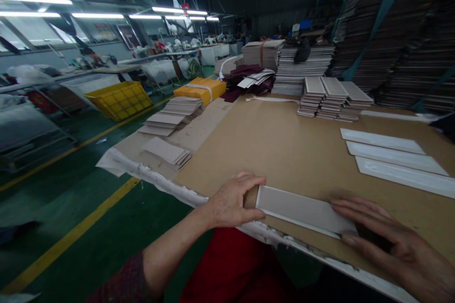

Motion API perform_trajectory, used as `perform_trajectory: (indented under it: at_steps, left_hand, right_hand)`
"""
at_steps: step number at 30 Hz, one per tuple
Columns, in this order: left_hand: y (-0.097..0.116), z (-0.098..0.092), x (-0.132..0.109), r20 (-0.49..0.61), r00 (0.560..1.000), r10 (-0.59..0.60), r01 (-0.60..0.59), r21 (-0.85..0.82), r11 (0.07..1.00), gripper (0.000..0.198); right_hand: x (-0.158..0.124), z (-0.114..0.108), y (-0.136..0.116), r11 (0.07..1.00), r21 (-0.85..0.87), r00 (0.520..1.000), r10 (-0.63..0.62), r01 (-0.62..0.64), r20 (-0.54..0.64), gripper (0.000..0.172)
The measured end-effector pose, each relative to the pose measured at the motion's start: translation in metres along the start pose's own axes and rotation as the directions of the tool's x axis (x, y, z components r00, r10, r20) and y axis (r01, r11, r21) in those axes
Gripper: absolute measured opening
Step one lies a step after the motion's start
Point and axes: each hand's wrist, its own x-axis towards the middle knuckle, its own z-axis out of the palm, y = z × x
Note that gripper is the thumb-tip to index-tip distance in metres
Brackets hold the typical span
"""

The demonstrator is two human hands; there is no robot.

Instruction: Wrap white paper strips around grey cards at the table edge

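A flat grey cardboard strip [302, 208] with white folded edges lies on the brown work surface, close to the table's near edge. My left hand [234, 201] spans its left end, thumb and forefinger at the two corners. At the other end, my right hand [382, 236] has its fingers over the far side and its thumb at the near side; the fingertips are slightly blurred. Several white, shiny strips [386, 142] lie side by side farther right on the table.
Three piles of finished-looking panels [330, 97] stand at the back, before a taller stack [304, 68]. Loose grey boards [168, 151] lie at the left edge, near a yellow bundle [201, 90]. Dark piled sheets [398, 38] rise at right. A yellow crate [119, 99] stands on the green floor.
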Motion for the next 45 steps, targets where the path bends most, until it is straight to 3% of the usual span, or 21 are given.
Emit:
perform_trajectory:
  at_steps: [10, 16, 23, 40, 45]
  left_hand:
    - [-0.008, 0.003, 0.001, -0.018, 0.993, 0.115, -0.115, 0.027, 0.993, 0.05]
    - [-0.005, 0.004, 0.003, -0.015, 0.993, 0.114, -0.113, 0.016, 0.993, 0.036]
    - [-0.006, 0.003, 0.005, 0.001, 0.994, 0.107, -0.107, 0.021, 0.994, 0.032]
    - [-0.004, 0.002, 0.006, 0.018, 0.996, 0.091, -0.092, 0.049, 0.995, 0.024]
    - [0.005, 0.002, 0.002, 0.042, 0.983, 0.177, -0.181, 0.265, 0.947, 0.027]
  right_hand:
    - [0.005, -0.003, -0.005, 0.999, 0.03, 1.0, 0.016, -0.016, -0.003, 0.046]
    - [0.011, -0.011, -0.016, 0.997, 0.049, 0.997, 0.049, -0.052, 0.059, 0.045]
    - [0.012, -0.012, -0.024, 0.999, 0.031, 0.997, 0.02, -0.022, 0.078, 0.038]
    - [0.001, -0.006, -0.026, 0.962, -0.23, 0.985, -0.124, 0.149, 0.121, 0.042]
    - [0.001, 0.0, -0.035, 0.889, -0.41, 0.979, -0.181, 0.204, 0.095, 0.041]
